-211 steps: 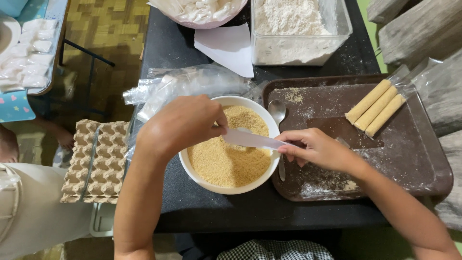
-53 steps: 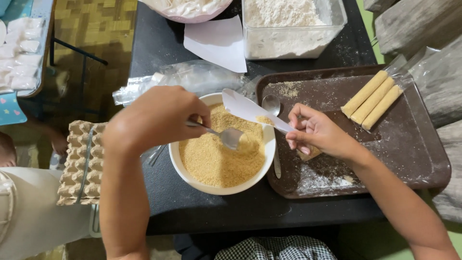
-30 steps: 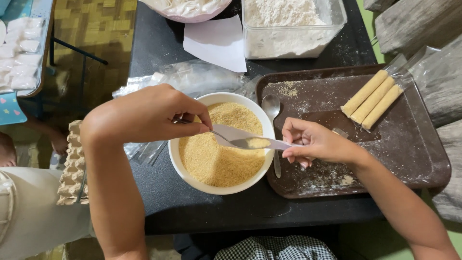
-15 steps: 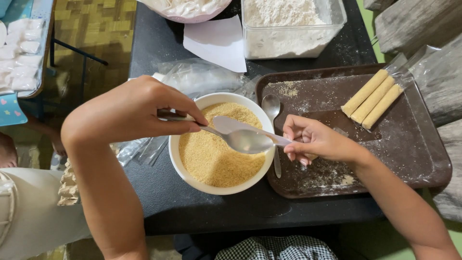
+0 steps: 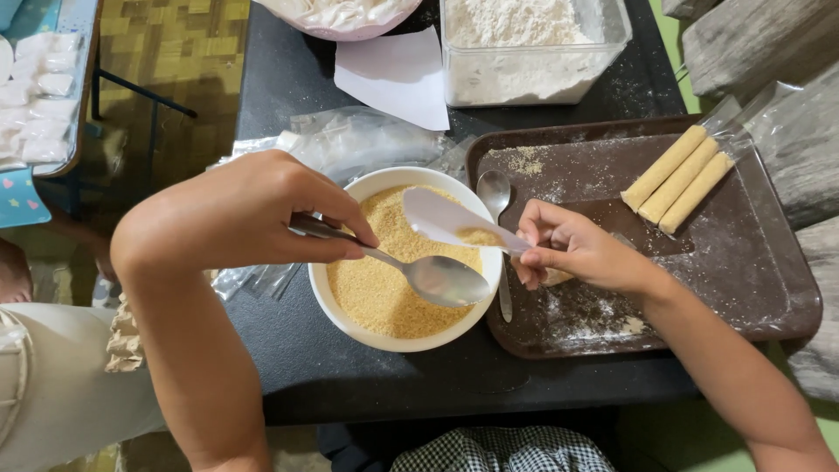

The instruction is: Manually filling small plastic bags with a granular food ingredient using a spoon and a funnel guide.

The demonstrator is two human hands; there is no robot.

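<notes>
While hovering over the white bowl (image 5: 350,323) of golden crumbs (image 5: 376,288), held nearly level: a metal spoon (image 5: 446,280), handle pinched by the closed fingers (image 5: 345,229) of the left hand (image 5: 253,210), scoop end well beyond the fingertips and above the crumbs. Opposite, gripped between thumb and curled fingers (image 5: 535,259) of the right hand (image 5: 572,249): a white plastic scoop (image 5: 437,217), blade reaching out over the bowl's far rim, a few crumbs on it, just above the metal spoon.

Likely slips, judged from this pose:
- Could knock scoop against spoon, being so close together, and flick crumbs onto the dark desk (image 5: 288,367).
- Might tip the white blade while held only at its end, spilling its load outside the rim.
- Could nudge the second metal spoon (image 5: 495,194), lying just beside the right fingers on the edge of the brown tray (image 5: 769,297), off that edge.
- Something pale under the right palm, too hidden to tell; could get crushed if pressed.

Farther from the right fingers, on the floured tray: three pale rolls (image 5: 677,179) side by side. Beyond both hands: a clear tub of flour (image 5: 524,44), a white paper sheet (image 5: 398,79), crumpled plastic bags (image 5: 350,140), a pink bowl (image 5: 341,13). Beside the left forearm, an egg carton (image 5: 122,332). Past the desk edge, patterned wooden floor (image 5: 175,52).
</notes>
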